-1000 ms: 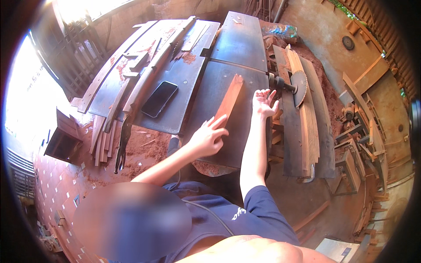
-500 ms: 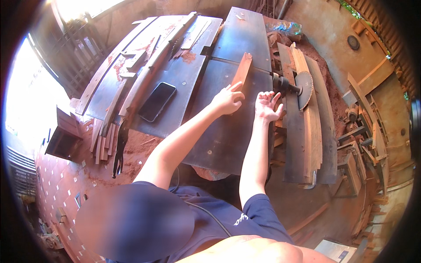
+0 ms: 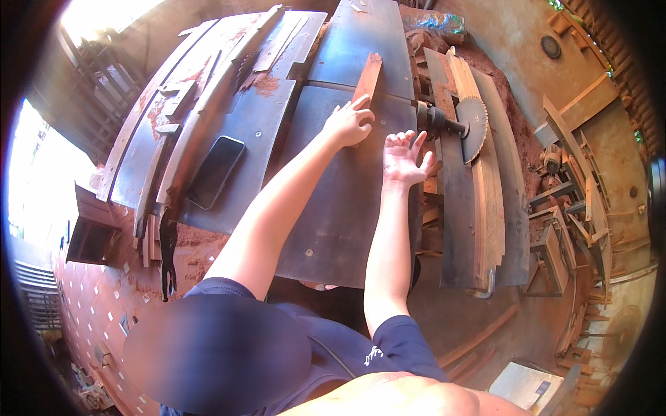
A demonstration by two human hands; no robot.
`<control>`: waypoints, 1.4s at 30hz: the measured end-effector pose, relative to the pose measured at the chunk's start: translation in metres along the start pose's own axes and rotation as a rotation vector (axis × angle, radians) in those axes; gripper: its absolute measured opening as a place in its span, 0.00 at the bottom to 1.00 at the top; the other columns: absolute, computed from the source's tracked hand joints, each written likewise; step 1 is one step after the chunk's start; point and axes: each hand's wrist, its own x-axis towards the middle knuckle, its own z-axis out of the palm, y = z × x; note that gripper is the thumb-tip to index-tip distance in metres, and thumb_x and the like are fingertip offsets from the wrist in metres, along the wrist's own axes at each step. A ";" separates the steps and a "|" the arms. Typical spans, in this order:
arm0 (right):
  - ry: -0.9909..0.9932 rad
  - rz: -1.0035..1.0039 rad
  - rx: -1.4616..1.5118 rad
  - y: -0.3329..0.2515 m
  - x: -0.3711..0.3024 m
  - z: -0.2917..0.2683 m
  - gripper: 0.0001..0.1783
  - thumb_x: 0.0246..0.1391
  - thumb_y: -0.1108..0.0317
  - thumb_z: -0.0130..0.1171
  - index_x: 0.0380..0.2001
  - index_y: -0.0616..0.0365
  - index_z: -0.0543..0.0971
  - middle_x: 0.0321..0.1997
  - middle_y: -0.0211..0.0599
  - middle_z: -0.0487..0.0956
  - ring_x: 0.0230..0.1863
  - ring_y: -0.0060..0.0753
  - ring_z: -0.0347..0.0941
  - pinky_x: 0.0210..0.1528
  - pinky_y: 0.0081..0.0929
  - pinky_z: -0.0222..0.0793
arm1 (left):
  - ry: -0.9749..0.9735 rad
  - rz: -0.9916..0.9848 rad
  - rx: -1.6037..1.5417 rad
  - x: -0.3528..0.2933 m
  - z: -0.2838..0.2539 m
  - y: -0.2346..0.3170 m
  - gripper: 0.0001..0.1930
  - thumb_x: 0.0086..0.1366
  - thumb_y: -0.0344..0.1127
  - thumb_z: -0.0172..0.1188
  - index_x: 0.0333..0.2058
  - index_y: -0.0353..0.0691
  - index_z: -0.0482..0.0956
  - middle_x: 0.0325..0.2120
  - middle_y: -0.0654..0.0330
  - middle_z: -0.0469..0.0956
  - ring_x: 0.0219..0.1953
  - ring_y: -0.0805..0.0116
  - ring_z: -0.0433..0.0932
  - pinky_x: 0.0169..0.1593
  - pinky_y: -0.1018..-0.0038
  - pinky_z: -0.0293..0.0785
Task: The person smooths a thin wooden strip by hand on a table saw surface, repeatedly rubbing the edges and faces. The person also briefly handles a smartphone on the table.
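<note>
Head view looks down on a dark steel saw table (image 3: 347, 201) dusted with red sawdust. Near the table's far right edge a narrow reddish wooden board (image 3: 368, 78) lies lengthwise, running away from the person. The left hand (image 3: 348, 123) rests at the near end of the board, fingers bent and fingertips pressed against the wood; it pushes on the board without wrapping around it, so the grip is loose and not closed on anything. The right hand (image 3: 404, 156) hovers at the right edge of the table, just beside the left hand, palm open with fingers spread and holding nothing. Just past that edge, a circular saw blade (image 3: 473, 126) sits on a dark motor shaft (image 3: 436, 119), near the right hand but apart from it. A black phone (image 3: 216, 171) lies flat on the left part of the table, well apart from both hands. Long timber strips (image 3: 187, 111) are stacked along the table's left edge, and wide planks (image 3: 482, 208) lie beyond the right edge.
</note>
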 end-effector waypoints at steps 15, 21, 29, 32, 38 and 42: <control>0.042 -0.021 0.019 0.001 0.021 0.007 0.29 0.58 0.43 0.50 0.54 0.51 0.74 0.40 0.43 0.74 0.36 0.39 0.67 0.43 0.40 0.64 | 0.046 -0.021 0.165 0.123 0.026 -0.028 0.16 0.60 0.41 0.53 0.44 0.49 0.81 0.64 0.61 0.65 0.61 0.59 0.70 0.61 0.46 0.62; 0.061 -0.017 0.077 0.003 0.024 0.009 0.28 0.61 0.43 0.46 0.54 0.50 0.75 0.40 0.42 0.74 0.36 0.38 0.68 0.45 0.40 0.64 | 0.112 0.010 0.137 0.190 0.034 -0.051 0.15 0.60 0.40 0.51 0.43 0.46 0.81 0.50 0.60 0.70 0.53 0.57 0.74 0.57 0.54 0.70; 0.088 -0.039 0.077 -0.002 0.026 0.010 0.28 0.62 0.44 0.43 0.54 0.50 0.76 0.40 0.41 0.74 0.36 0.38 0.68 0.45 0.39 0.63 | 0.203 0.060 -0.002 0.262 0.053 -0.093 0.12 0.62 0.38 0.52 0.42 0.47 0.81 0.48 0.57 0.71 0.51 0.53 0.75 0.55 0.62 0.74; 0.085 -0.033 0.043 -0.003 0.027 0.010 0.28 0.62 0.44 0.44 0.54 0.51 0.76 0.40 0.42 0.74 0.36 0.38 0.67 0.45 0.39 0.63 | 0.130 0.081 0.007 0.267 0.055 -0.090 0.13 0.62 0.38 0.51 0.42 0.48 0.81 0.48 0.57 0.71 0.50 0.51 0.75 0.55 0.62 0.73; 0.052 -0.120 -0.005 -0.019 0.031 0.014 0.30 0.64 0.42 0.39 0.51 0.52 0.77 0.39 0.42 0.75 0.35 0.38 0.67 0.44 0.40 0.63 | -0.003 0.045 0.142 0.229 0.038 -0.091 0.15 0.63 0.42 0.46 0.39 0.53 0.84 0.57 0.57 0.70 0.50 0.51 0.77 0.59 0.56 0.70; 0.058 -0.127 -0.074 -0.025 0.034 0.010 0.28 0.62 0.42 0.44 0.52 0.51 0.75 0.40 0.42 0.75 0.35 0.39 0.67 0.43 0.40 0.63 | -0.040 0.060 0.099 0.174 0.032 -0.058 0.17 0.63 0.41 0.47 0.43 0.52 0.84 0.59 0.54 0.69 0.52 0.50 0.76 0.61 0.55 0.68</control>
